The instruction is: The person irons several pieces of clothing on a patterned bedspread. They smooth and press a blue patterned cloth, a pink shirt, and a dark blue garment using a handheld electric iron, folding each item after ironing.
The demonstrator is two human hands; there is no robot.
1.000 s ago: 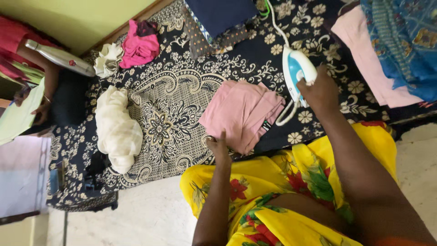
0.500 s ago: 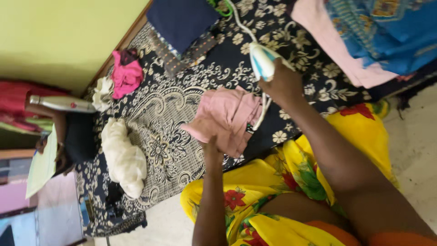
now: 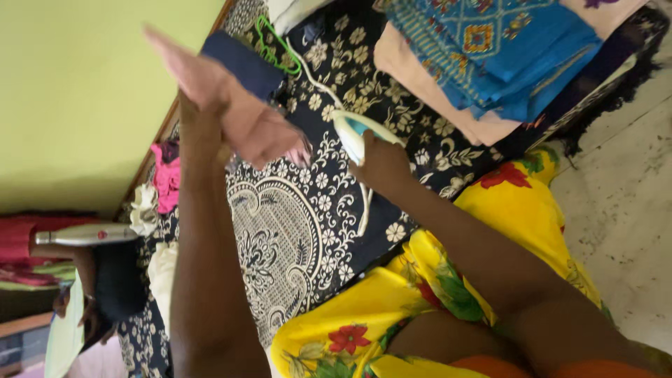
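Observation:
My left hand [image 3: 203, 94] is raised high over the patterned bedspread [image 3: 294, 231] and grips a folded pink garment [image 3: 245, 112], which hangs in the air in front of the wall. My right hand [image 3: 381, 164] rests closed on the handle of a white and blue electric iron [image 3: 350, 133] standing on the bedspread. The iron's white cord [image 3: 308, 70] runs back toward a green hanger [image 3: 276, 49] beside a dark blue folded cloth [image 3: 241, 63].
A stack of folded blue patterned and pale pink cloth [image 3: 476, 49] lies at the far right of the bedspread. Crumpled pink [image 3: 166, 178] and cream [image 3: 161, 273] clothes lie at the left. A steel bottle [image 3: 84, 234] and another person [image 3: 105, 294] are at the left edge. My yellow floral dress [image 3: 420, 294] fills the foreground.
My left hand has lifted the pink garment off the bedspread and swung it up and to the left. The right hand stays on the iron; the view has tilted.

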